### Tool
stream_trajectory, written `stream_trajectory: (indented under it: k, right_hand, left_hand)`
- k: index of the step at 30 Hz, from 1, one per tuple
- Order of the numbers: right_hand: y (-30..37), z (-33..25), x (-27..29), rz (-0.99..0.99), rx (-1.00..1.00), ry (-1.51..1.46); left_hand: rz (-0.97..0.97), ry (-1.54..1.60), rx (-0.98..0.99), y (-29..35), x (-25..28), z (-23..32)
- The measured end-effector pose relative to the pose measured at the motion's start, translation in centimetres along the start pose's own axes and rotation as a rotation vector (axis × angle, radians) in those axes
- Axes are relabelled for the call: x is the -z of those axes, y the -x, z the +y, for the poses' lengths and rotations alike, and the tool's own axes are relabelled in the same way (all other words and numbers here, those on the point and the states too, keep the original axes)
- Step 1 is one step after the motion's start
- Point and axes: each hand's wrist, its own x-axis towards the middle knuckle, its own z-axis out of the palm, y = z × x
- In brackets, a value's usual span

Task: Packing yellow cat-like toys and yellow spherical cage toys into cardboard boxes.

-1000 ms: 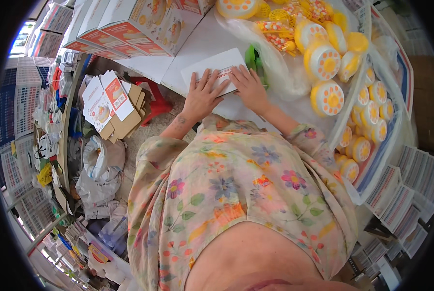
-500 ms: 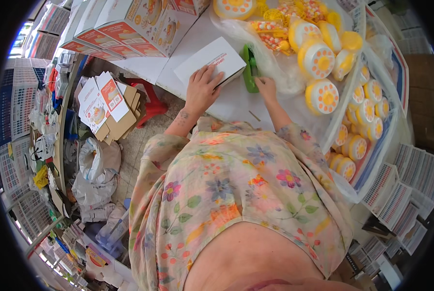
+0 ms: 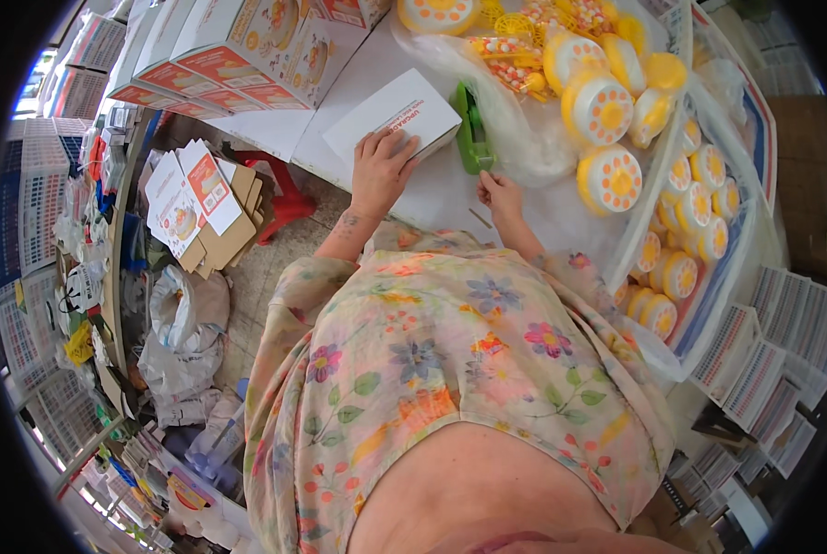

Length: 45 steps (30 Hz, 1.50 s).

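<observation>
A white cardboard box with red print lies at a slant on the table in front of me. My left hand holds it at the near side, fingers laid over its top. Just right of the box stands a green tape dispenser, its near end pointing toward me. Close to that end is my right hand, thumb and forefinger pinched together and the other fingers curled. Whatever sits in the pinch is too small to make out.
Stacked printed boxes fill the far left of the table. On the right, yellow-and-white round toys lie in and around clear plastic bags. A red stool and flattened cartons are at the left.
My right hand has drawn slightly back toward me from the dispenser's near end, its fingers more curled. The left hand stays on the box.
</observation>
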Motion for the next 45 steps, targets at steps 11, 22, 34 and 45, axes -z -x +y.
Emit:
stream_trajectory:
  k: [11, 22, 34, 45]
  right_hand:
    - [1.0, -6.7, -0.3, -0.436, 0.267, 0.628]
    - [3.2, -5.4, -9.2, -0.505, 0.191, 0.102]
    - [0.5, -3.3, -8.3, -0.296, 0.502, 0.725]
    - [-0.5, 1.9, -5.3, -0.560, 0.334, 0.720]
  left_hand:
    - [0.029, 0.020, 0.017, 0.5, -0.4, 0.3]
    - [-0.024, -0.155, -0.108, 0.3, 0.0, 0.6]
    - [-0.256, 0.164, 0.096, 0.2, 0.3, -1.0]
    - [-0.575, -0.216, 0.351, -2.8, 3.9, -3.1]
